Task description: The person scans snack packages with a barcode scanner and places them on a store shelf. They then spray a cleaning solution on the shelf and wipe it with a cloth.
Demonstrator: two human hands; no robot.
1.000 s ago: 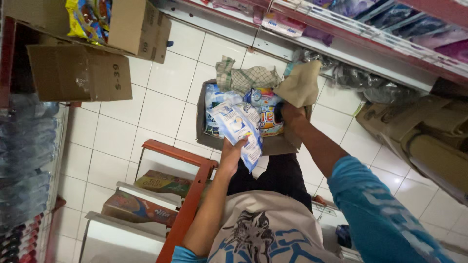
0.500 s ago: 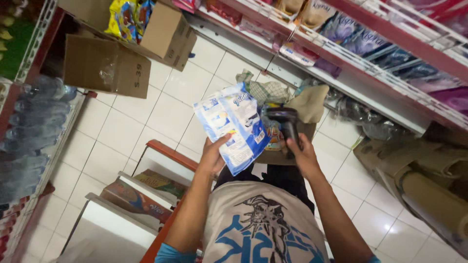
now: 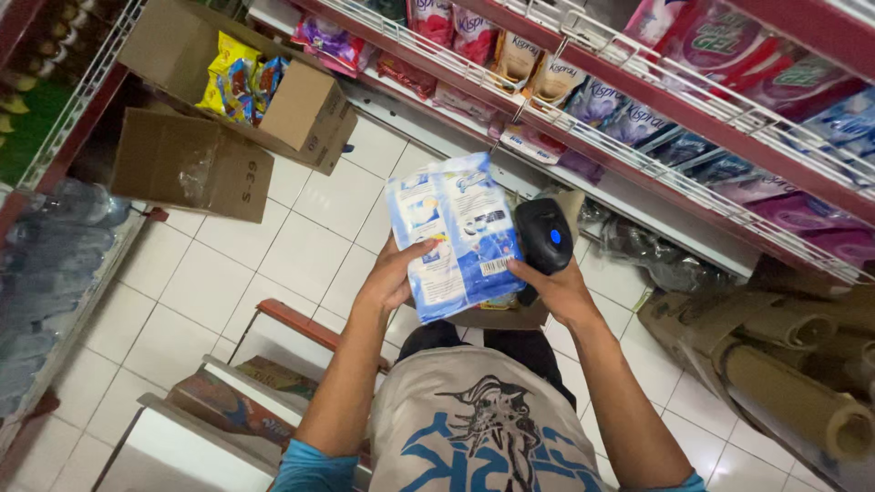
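Soft blue-and-white pouch, held at chest height above the open carton.
Light, limp, slick film; left hand clasps its left edge, right hand grips a black scanner beside its right edge.

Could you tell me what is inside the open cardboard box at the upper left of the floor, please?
The open cardboard box holds bright yellow and blue snack packets, visible at its open end. How far back they go cannot be seen; the box walls cover the rest.
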